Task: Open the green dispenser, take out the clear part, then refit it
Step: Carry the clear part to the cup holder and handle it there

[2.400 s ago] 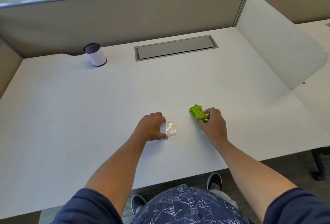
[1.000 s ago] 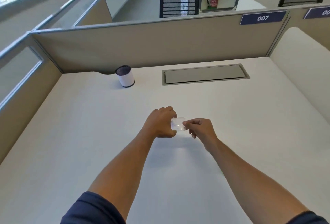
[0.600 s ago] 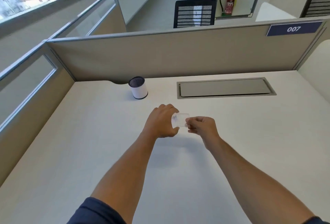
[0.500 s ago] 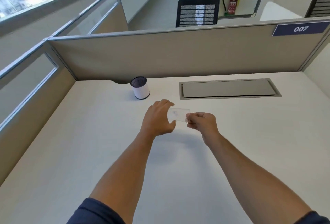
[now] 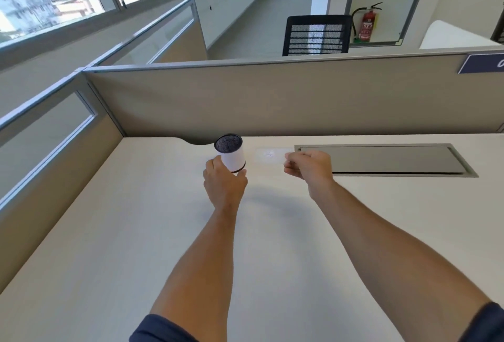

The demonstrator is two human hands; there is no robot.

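The clear part (image 5: pixel 270 155), a thin see-through rectangle, hangs in the air above the desk, pinched at its right end by my right hand (image 5: pixel 309 165). My left hand (image 5: pixel 223 185) has let it go and sits at the base of a white cup (image 5: pixel 231 154), thumb on the cup's left and a finger on its right. Whether that hand touches the cup is unclear. The green dispenser is out of view.
The white desk (image 5: pixel 136 232) is walled by beige partitions (image 5: pixel 272 101) at the back and left. A grey cable hatch (image 5: pixel 387 160) is set into the desk behind my right hand. A black chair (image 5: pixel 316 34) stands beyond the partition.
The view has tilted up and away from the near desk. My left hand released the clear part and shifted left to the cup. My right hand keeps holding the part.
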